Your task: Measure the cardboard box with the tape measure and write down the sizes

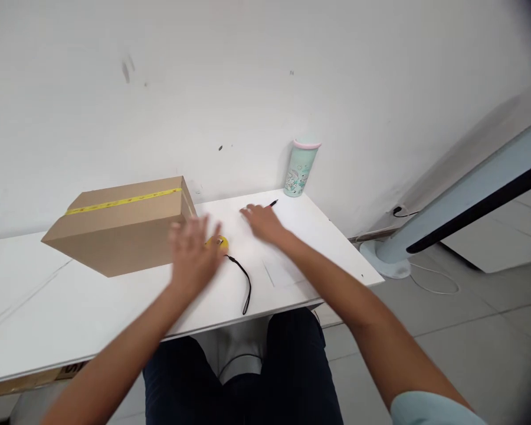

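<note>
Our sleeve point(431, 408) lies nearest us, low in the head view. The yellow strip point(124, 202) already spans the box's point(141, 245) top; what remains we cannot tell. The tape measure point(223, 244) is on the table point(35, 313) beside the box, partly behind our left hand point(194, 254), blurred, fingers spread. Well apart, our right hand point(263, 222) reaches palm-down beside the pen point(273, 203); any grip is hidden.

At centre, the blurred left hand point(192, 254) partly hides the tape measure point(223, 242); the right hand point(264, 223) covers part of the pen point(274, 202). The frame's right edge cuts off the pale column point(469, 181).
</note>
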Demonstrator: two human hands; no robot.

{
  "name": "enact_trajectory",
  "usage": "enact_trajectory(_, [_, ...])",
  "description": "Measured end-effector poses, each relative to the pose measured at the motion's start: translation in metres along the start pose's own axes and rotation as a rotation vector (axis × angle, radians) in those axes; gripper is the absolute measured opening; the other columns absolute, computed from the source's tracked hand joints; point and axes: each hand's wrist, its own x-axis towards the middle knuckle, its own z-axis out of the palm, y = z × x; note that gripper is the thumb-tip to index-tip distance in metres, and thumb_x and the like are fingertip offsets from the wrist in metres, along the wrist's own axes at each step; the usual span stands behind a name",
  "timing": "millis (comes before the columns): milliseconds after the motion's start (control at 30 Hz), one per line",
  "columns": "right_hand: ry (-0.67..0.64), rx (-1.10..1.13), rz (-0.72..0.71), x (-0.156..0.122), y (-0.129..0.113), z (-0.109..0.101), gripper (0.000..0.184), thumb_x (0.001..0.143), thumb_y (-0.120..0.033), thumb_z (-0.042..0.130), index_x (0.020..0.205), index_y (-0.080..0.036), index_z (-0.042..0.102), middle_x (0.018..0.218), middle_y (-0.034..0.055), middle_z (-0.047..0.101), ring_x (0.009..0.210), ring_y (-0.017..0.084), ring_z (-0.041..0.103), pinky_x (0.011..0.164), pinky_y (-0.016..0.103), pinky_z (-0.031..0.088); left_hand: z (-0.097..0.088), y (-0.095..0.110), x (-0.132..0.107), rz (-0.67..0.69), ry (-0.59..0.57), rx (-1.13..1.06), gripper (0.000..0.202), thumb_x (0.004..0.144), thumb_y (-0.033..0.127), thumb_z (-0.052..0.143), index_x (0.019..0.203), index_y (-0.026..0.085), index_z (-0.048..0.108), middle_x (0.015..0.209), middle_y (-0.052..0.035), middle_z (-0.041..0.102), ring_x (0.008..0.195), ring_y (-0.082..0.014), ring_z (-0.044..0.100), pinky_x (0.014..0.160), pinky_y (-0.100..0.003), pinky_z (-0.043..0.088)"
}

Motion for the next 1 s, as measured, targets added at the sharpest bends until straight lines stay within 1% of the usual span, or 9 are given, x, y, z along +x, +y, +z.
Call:
enact_trajectory(67, [-0.005,-0.084,0.026,0.01,0.038,-0.003,0.046,0.096,-0.005,0.038,0.139,-0.008,0.053,0.154,0.0293,0.043,0.145,0.04,0.037,0.108,0.063,0.03,0.027,0.047,-0.007,0.271,-0.294,-0.136,0.067,0.096,0.063,0.041,0.148,0.021,0.05,0.156,-0.0147,0.048,0.148,-0.0363,0.037,0.12,-0.058,0.023])
enact_trajectory(200, [-0.074,-0.221,-0.083,0.023,0.068,-0.005,0.044,0.093,0.001,0.037,0.129,-0.007,0.061,0.147,0.027,0.053,0.148,0.036,0.035,0.113,0.06,0.025,0.059,0.097,-0.004,0.373,-0.553,-0.279,0.088,0.095,0.075,0.031,0.156,0.012,0.037,0.165,-0.0155,0.028,0.154,-0.0352,0.025,0.122,-0.056,0.025])
enact_trajectory(367, [-0.107,-0.324,-0.284,-0.006,0.062,-0.004,0.042,0.093,0.001,0.038,0.127,-0.007,0.063,0.118,0.0213,0.07,0.122,0.03,0.059,0.112,0.046,0.03,0.034,0.073,-0.056,0.548,-0.467,-0.361,0.087,0.093,0.077,0.031,0.149,0.011,0.048,0.156,-0.018,0.045,0.143,-0.0364,0.044,0.119,-0.054,0.032])
enact_trajectory(500, [0.059,-0.233,-0.071,-0.049,0.056,0.011,0.042,0.097,-0.009,0.038,0.132,-0.012,0.059,0.098,0.0135,0.07,0.078,0.024,0.065,0.079,0.037,0.046,0.013,0.065,-0.099,0.672,-0.262,-0.337,0.055,0.103,0.049,0.039,0.141,0.014,0.056,0.143,-0.0133,0.061,0.131,-0.0294,0.056,0.12,-0.051,0.029])
enact_trajectory(567, [0.154,-0.102,0.1,-0.065,0.055,0.022,0.039,0.101,-0.02,0.035,0.131,-0.015,0.059,0.099,0.0122,0.069,0.072,0.024,0.064,0.066,0.034,0.045,0.017,0.066,-0.09,0.763,-0.227,-0.399,0.052,0.103,0.048,0.04,0.139,0.015,0.057,0.142,-0.0111,0.062,0.131,-0.0278,0.055,0.121,-0.048,0.03])
enact_trajectory(667, [0.31,0.115,0.188,-0.078,0.058,0.036,0.036,0.104,-0.035,0.037,0.124,-0.018,0.061,0.103,0.0106,0.07,0.077,0.023,0.066,0.067,0.033,0.049,0.039,0.06,-0.048,0.883,-0.348,-0.59,0.052,0.1,0.055,0.044,0.133,0.02,0.063,0.149,-0.0082,0.056,0.138,-0.0269,0.051,0.119,-0.043,0.034])
enact_trajectory(767, [0.456,0.257,0.154,-0.082,0.063,0.042,0.039,0.099,-0.048,0.049,0.12,-0.018,0.061,0.092,0.0071,0.073,0.07,0.02,0.064,0.069,0.033,0.053,0.063,0.05,-0.016,0.762,-0.471,-0.696,0.059,0.094,0.062,0.054,0.138,0.023,0.06,0.155,-0.009,0.049,0.146,-0.0285,0.041,0.123,-0.045,0.029])
enact_trajectory(900, [0.416,0.293,-0.056,-0.074,0.054,0.036,0.049,0.101,-0.046,0.041,0.139,-0.018,0.049,0.104,0.0107,0.076,0.077,0.021,0.071,0.074,0.037,0.057,0.076,0.052,-0.024,0.672,-0.5,-0.636,0.077,0.086,0.064,0.064,0.15,0.026,0.046,0.163,-0.0121,0.035,0.154,-0.0421,0.022,0.121,-0.073,0.005])
enact_trajectory(1000, [0.403,0.365,-0.138,-0.061,0.031,0.03,0.054,0.103,-0.053,0.03,0.143,-0.022,0.049,0.127,0.0142,0.068,0.107,0.026,0.07,0.09,0.047,0.056,0.072,0.063,-0.044,0.718,-0.491,-0.553,0.079,0.083,0.058,0.07,0.152,0.029,0.044,0.166,-0.0098,0.03,0.155,-0.0441,0.016,0.117,-0.079,0.003])
